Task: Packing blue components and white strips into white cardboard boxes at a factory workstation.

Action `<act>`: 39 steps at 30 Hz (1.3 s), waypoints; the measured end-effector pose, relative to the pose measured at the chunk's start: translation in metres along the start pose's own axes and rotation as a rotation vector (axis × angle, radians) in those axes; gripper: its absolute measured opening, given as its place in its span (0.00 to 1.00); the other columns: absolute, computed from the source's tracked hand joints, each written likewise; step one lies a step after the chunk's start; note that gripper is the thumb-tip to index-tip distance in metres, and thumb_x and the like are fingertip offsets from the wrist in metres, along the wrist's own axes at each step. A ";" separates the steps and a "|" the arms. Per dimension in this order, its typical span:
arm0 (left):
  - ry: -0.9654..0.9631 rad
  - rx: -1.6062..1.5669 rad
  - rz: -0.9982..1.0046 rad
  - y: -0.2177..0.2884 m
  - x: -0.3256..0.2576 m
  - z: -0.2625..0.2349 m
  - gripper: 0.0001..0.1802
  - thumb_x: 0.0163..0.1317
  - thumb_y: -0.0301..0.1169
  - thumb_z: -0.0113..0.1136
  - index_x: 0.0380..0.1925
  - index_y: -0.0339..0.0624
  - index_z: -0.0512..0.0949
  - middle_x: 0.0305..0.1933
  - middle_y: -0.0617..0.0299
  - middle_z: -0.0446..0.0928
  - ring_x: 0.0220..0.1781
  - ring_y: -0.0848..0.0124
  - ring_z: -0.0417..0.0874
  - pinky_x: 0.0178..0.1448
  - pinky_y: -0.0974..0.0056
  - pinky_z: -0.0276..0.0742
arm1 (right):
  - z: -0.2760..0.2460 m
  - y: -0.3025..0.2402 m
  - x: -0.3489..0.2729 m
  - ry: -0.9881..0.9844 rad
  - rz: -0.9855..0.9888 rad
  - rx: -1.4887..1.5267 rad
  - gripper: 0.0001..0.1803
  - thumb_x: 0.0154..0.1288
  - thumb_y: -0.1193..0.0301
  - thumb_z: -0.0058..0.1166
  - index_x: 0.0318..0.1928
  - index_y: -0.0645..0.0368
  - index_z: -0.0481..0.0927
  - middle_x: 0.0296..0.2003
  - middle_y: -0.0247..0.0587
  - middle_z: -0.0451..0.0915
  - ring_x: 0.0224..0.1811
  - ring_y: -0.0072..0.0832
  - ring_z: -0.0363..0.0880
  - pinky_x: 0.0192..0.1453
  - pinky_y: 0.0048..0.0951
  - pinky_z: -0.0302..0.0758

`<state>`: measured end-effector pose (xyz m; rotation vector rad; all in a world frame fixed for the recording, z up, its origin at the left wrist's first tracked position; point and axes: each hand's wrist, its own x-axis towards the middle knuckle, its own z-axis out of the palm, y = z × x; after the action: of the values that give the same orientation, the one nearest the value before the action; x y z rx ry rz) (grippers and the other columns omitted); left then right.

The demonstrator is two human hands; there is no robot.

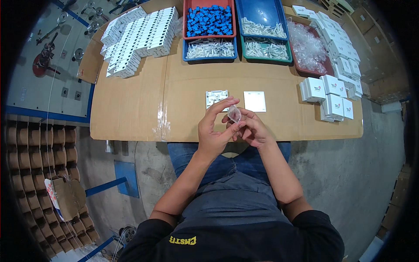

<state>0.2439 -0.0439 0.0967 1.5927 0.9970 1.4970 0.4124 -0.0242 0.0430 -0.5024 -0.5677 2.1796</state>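
A small clear plastic bag (234,114) is held up between my hands just above the near edge of the cardboard-covered table. My left hand (212,132) has its thumb at the bag's lower edge and its forefinger arched over the top. Curled fingers of my right hand (254,129) grip the bag from the other side. Beyond my left fingers lies a square white plate with moulded details (216,96), partly covered by that hand. A plain white square plate (255,101) lies flat beyond my right hand.
Trays at the back hold blue parts (209,21) and white sticks (210,49); a red tray has clear bags (307,48). White boxes (142,37) are stacked at far left, more boxes (334,98) at right. Cardboard dividers (39,161) stand left of the table.
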 end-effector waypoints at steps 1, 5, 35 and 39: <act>-0.020 0.009 0.009 0.000 0.000 -0.001 0.32 0.56 0.19 0.75 0.61 0.38 0.76 0.63 0.51 0.81 0.71 0.59 0.77 0.76 0.55 0.68 | 0.003 0.000 0.000 0.003 -0.001 0.011 0.24 0.70 0.70 0.58 0.64 0.63 0.75 0.52 0.55 0.83 0.39 0.35 0.87 0.33 0.33 0.87; -0.011 -0.001 0.009 -0.002 0.002 -0.001 0.32 0.56 0.20 0.75 0.61 0.37 0.76 0.63 0.51 0.80 0.70 0.59 0.77 0.76 0.55 0.68 | 0.011 -0.008 0.001 0.045 0.030 -0.033 0.14 0.78 0.61 0.56 0.54 0.58 0.81 0.50 0.46 0.85 0.42 0.27 0.87 0.36 0.30 0.87; 0.003 0.467 -0.048 -0.111 -0.045 0.003 0.24 0.50 0.31 0.79 0.47 0.40 0.81 0.44 0.56 0.81 0.44 0.59 0.82 0.51 0.57 0.76 | -0.150 -0.215 0.156 0.836 -0.499 -1.858 0.09 0.65 0.69 0.59 0.44 0.50 0.87 0.41 0.45 0.88 0.45 0.47 0.86 0.46 0.45 0.82; 0.025 0.486 -0.057 -0.114 -0.048 0.004 0.24 0.49 0.32 0.79 0.46 0.42 0.81 0.42 0.58 0.81 0.44 0.60 0.82 0.51 0.57 0.74 | -0.154 -0.209 0.180 0.787 -0.563 -2.027 0.09 0.65 0.70 0.58 0.44 0.50 0.86 0.40 0.43 0.86 0.45 0.47 0.85 0.47 0.47 0.81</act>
<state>0.2396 -0.0364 -0.0269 1.8552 1.4904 1.2989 0.5142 0.2724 0.0029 -1.7096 -1.9232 0.0975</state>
